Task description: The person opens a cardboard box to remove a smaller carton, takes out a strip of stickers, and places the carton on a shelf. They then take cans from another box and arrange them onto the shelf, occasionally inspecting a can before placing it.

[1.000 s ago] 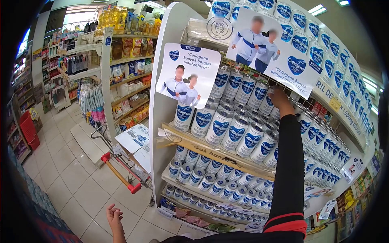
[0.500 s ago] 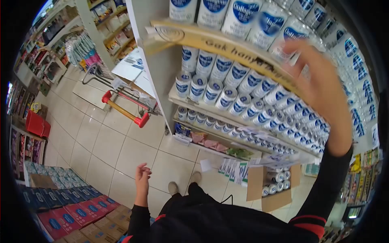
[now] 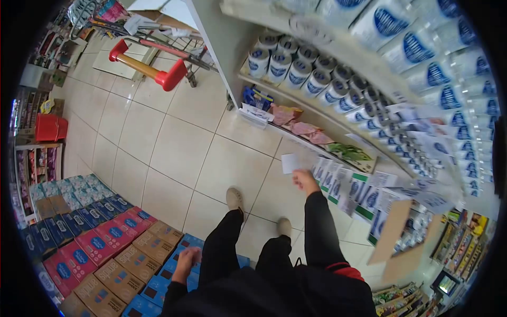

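My right hand [image 3: 305, 181] hangs low over the tiled floor, its fingers curled, just below a small white paper [image 3: 289, 163]; whether it touches or holds the paper I cannot tell. My left hand [image 3: 187, 262] is near my left side above the blue boxes [image 3: 185, 244], fingers curled, with nothing clearly visible in it. White cans with blue labels [image 3: 298, 72] stand in rows on the shelf at the upper right. Printed cards with green edges [image 3: 338, 185] lie along the shelf's foot, right of my right hand.
A cart with a red and yellow handle [image 3: 142, 67] stands at the upper left. Stacked pink boxes [image 3: 97, 240] and brown boxes [image 3: 121, 267] are at the lower left. An open carton of cans [image 3: 398, 232] is at the lower right, and a red bin [image 3: 50, 128] at the far left.
My right hand has come down from the upper shelf edge to low above the floor. My left hand is lower. The view has shifted, and the cart and shelf appear higher and closer.
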`<state>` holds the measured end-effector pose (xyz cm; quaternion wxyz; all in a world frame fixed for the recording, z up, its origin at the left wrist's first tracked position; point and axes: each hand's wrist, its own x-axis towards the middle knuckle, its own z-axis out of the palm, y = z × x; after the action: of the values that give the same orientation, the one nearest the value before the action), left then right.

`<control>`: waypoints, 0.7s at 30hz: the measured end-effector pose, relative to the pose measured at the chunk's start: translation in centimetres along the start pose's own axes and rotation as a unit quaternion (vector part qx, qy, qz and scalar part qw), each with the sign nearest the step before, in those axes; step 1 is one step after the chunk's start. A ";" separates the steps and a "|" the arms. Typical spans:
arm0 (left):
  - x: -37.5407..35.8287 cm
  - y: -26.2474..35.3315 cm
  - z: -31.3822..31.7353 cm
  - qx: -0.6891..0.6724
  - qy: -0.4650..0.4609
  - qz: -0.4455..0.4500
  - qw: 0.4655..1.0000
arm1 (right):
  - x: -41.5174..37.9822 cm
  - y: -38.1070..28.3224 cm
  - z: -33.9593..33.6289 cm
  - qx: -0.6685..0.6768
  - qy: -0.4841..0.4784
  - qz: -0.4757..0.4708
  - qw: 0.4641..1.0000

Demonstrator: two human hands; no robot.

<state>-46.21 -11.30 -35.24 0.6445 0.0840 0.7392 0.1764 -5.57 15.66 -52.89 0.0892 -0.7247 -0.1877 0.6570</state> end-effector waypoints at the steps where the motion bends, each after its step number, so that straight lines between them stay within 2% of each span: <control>1: 0.2 -1.2 0.4 -0.027 -0.011 -0.024 0.999 | 2.3 3.6 -0.1 0.120 -0.002 0.030 0.992; 2: 0.6 -2.0 1.3 -0.024 -0.002 -0.028 0.999 | 4.2 7.0 -0.1 0.237 -0.001 0.068 0.969; 3: 0.9 -2.8 2.3 -0.023 -0.017 -0.094 0.995 | 5.8 9.6 0.1 0.239 -0.009 0.076 0.968; 4: 1.7 -3.7 2.9 -0.023 -0.031 -0.158 0.987 | 7.5 11.8 0.3 0.314 0.014 0.098 0.944; 5: 2.9 -4.9 3.3 0.055 -0.022 -0.128 0.990 | 9.3 13.8 0.3 0.384 0.040 0.121 0.914; 6: 3.9 -5.5 3.3 0.056 -0.015 -0.135 0.989 | 11.2 15.5 0.2 0.383 0.036 0.129 0.914; 8: 6.1 -5.0 2.9 0.038 0.005 -0.172 0.984 | 15.4 17.9 0.5 0.466 0.042 0.103 0.878; 10: 8.1 -4.1 3.1 0.044 0.039 -0.177 0.982 | 19.6 19.5 0.8 0.512 0.067 0.075 0.853; 12: 9.5 -3.2 3.1 0.106 0.067 -0.177 0.976 | 23.3 20.4 1.4 0.540 0.110 0.061 0.832; 13: 10.2 -3.3 3.0 0.109 0.082 -0.174 0.975 | 24.7 20.3 1.6 0.542 0.102 0.062 0.832; 16: 11.6 -2.7 3.1 0.123 0.118 -0.169 0.971 | 28.7 20.5 1.9 0.532 0.129 0.112 0.829; 18: 12.5 -1.7 3.4 0.132 0.130 -0.175 0.967 | 31.0 20.8 2.4 0.578 0.138 0.154 0.789; 21: 13.3 -0.7 3.2 0.158 0.131 -0.184 0.961 | 32.4 22.0 3.2 0.582 0.158 0.144 0.785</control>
<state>-45.06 -6.76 -48.10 0.5419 0.0236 0.8383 -0.0545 -3.19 7.81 -91.31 0.4270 -0.6475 0.3531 0.5233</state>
